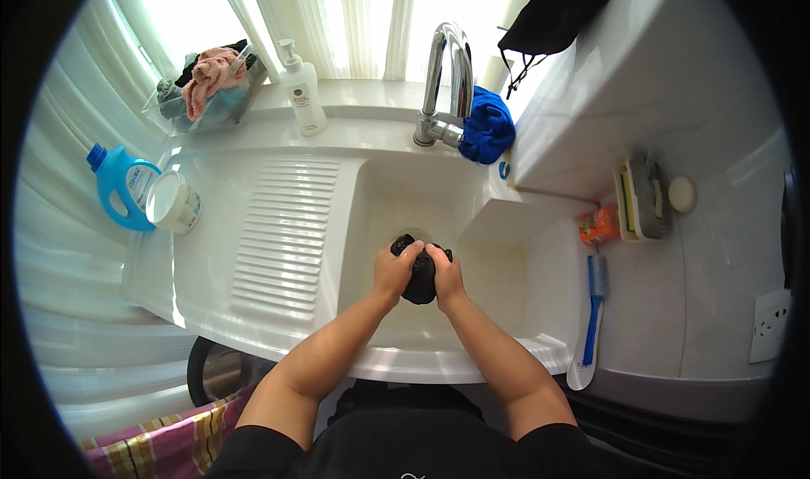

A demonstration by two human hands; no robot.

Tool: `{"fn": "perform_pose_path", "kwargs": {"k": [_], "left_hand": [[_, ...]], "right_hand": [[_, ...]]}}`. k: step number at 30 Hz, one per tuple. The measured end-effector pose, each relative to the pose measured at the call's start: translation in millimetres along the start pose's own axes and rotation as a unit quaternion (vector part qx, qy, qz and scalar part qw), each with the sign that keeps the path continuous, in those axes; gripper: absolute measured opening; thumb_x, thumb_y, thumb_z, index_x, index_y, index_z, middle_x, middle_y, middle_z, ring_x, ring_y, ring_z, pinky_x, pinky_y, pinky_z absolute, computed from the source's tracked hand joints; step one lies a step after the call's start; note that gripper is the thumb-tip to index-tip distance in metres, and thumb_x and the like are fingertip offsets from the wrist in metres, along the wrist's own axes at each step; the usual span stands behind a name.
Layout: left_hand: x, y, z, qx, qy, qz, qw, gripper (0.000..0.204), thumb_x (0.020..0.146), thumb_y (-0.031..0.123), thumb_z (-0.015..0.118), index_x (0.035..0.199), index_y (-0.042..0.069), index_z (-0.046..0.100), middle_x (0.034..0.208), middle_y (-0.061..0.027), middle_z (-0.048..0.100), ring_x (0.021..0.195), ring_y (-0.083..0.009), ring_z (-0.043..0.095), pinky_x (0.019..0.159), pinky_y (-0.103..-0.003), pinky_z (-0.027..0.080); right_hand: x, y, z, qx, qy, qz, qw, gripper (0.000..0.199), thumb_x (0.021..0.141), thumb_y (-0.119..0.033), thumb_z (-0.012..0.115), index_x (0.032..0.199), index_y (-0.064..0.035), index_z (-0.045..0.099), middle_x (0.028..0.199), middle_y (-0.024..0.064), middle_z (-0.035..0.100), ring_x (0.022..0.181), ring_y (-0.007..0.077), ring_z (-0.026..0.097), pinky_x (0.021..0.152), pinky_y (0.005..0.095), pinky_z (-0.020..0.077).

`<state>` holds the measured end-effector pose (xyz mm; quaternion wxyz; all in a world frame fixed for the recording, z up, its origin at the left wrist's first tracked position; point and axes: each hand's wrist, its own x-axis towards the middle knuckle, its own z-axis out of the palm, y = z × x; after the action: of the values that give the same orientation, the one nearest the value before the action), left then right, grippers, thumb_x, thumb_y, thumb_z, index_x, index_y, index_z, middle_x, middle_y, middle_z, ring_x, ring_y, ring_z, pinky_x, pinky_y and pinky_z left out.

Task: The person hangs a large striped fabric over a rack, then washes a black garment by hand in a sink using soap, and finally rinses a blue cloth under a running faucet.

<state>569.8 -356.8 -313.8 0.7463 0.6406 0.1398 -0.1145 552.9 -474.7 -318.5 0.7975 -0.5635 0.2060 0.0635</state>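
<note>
Both hands are down in the basin of a white laundry sink [371,184], gripping one small black piece of cloth [419,278] between them. My left hand [395,268] clutches its left side and my right hand [445,272] its right side. The cloth is bunched up, just in front of the drain [413,235]. Shallow yellowish water lies in the basin bottom. A chrome tap [447,74] stands behind the basin; no water runs from it.
A ribbed washboard slope [283,226] lies left of the basin. Beyond it are a blue detergent bottle [118,184], a white tub [173,202], a pump bottle [302,91] and a box of clothes [207,87]. A blue cloth [488,125], blue brush [593,310] and sponges [641,196] are right.
</note>
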Motion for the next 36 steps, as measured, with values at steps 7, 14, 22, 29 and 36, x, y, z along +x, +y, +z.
{"fn": "perform_pose_path", "kwargs": {"k": [7, 14, 22, 29, 36], "left_hand": [[23.8, 25.4, -48.1, -0.393, -0.049, -0.107, 0.912, 0.046, 0.101, 0.037, 0.038, 0.125, -0.001, 0.047, 0.124, -0.0136, 0.054, 0.116, -0.0271, 0.052, 0.101, -0.042, 0.041], [11.3, 97.8, -107.6, -0.456, -0.098, 0.027, 0.884, 0.055, 0.100, 0.044, 0.034, 0.127, -0.003, 0.046, 0.130, -0.0163, 0.052, 0.123, -0.0302, 0.048, 0.107, -0.045, 0.036], [-0.1, 120.2, -183.1, -0.318, 0.006, 0.072, 0.945, 0.039, 0.099, 0.032, 0.046, 0.120, 0.000, 0.053, 0.116, -0.0115, 0.061, 0.107, -0.0227, 0.059, 0.095, -0.036, 0.047], [-25.9, 75.0, -174.7, 0.374, 0.034, 0.320, 0.870, 0.048, 0.078, 0.022, 0.072, 0.121, 0.005, 0.056, 0.124, -0.0211, 0.051, 0.117, -0.0349, 0.047, 0.101, -0.041, 0.037], [-43.0, 88.1, -182.8, 0.569, 0.042, 0.339, 0.748, 0.061, 0.071, 0.029, 0.079, 0.123, 0.006, 0.056, 0.130, -0.0174, 0.050, 0.121, -0.0396, 0.046, 0.091, -0.057, 0.041]], "right_hand": [[0.3, -33.2, -31.3, -0.062, -0.047, -0.113, 0.991, 0.024, 0.097, -0.015, 0.050, 0.114, -0.0011, 0.061, 0.112, 0.0067, 0.059, 0.103, 0.0184, 0.059, 0.092, 0.0347, 0.0479], [-17.8, -63.7, 27.1, 0.130, -0.187, -0.116, 0.967, 0.023, 0.096, -0.014, 0.053, 0.116, -0.0034, 0.061, 0.112, 0.0072, 0.061, 0.103, 0.0191, 0.060, 0.088, 0.0388, 0.0521], [1.5, -56.7, 120.2, 0.063, -0.226, -0.052, 0.971, 0.021, 0.093, -0.014, 0.059, 0.111, -0.0058, 0.064, 0.102, 0.0027, 0.065, 0.095, 0.0133, 0.061, 0.083, 0.0326, 0.0517], [47.3, -11.8, 138.0, -0.278, -0.173, -0.263, 0.907, 0.036, 0.084, -0.022, 0.067, 0.117, -0.0060, 0.062, 0.118, 0.0129, 0.058, 0.110, 0.0229, 0.055, 0.093, 0.0377, 0.0448], [29.5, 5.1, 158.7, -0.462, -0.178, -0.280, 0.822, 0.064, 0.080, -0.047, 0.067, 0.133, -0.0154, 0.051, 0.146, 0.0312, 0.021, 0.134, 0.0457, 0.023, 0.108, 0.0524, 0.0239]]}}
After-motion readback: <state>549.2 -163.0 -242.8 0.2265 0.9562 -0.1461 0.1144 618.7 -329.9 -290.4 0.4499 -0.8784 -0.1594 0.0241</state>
